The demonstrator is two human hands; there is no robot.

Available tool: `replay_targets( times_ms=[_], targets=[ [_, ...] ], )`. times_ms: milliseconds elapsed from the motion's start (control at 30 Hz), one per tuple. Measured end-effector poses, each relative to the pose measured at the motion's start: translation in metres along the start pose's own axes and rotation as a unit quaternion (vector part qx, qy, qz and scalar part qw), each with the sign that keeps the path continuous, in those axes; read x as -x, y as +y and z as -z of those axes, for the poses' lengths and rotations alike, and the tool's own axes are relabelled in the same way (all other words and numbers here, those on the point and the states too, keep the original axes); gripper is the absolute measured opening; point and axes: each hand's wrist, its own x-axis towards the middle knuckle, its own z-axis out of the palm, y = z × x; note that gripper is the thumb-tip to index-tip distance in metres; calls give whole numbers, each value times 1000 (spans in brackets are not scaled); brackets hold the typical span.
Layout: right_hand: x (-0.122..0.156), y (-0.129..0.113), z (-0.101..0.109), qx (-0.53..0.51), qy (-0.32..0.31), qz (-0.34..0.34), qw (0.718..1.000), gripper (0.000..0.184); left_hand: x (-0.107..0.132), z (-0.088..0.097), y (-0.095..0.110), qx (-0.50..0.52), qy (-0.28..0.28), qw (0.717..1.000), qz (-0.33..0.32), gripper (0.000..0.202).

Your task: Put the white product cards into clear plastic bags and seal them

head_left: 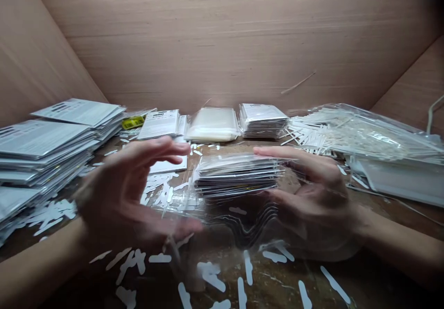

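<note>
Stack of clear-wrapped card packets (239,175) held above a wooden bench (277,276), its right end closed in the grip of the right hand (312,198), fingers above and thumb side below; the motion-blurred left hand (128,193) stands just beside the left end, its grip open and curved, with no clear contact. Scattered white backing strips (159,258) lie around both hands, with piled card packets (45,147) at left, a clear bag of white plastic sticks (364,138) at right, and a cardboard wall (222,40) behind.
</note>
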Motion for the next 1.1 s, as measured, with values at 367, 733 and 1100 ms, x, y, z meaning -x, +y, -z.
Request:
replay_targets(
  times_ms=[367, 733, 1100],
  targets=[
    [7, -5, -8, -3, 5, -14, 1000, 60, 9, -26, 7, -170, -102, 979, -55, 75],
    [10, -7, -11, -11, 9, -27, 1000, 57, 12, -30, 11, -161, -87, 982, -35, 62],
    [15, -9, -13, -11, 34, -14, 999, 58, 12, -29, 19, -158, -77, 984, -28, 63]
  ],
)
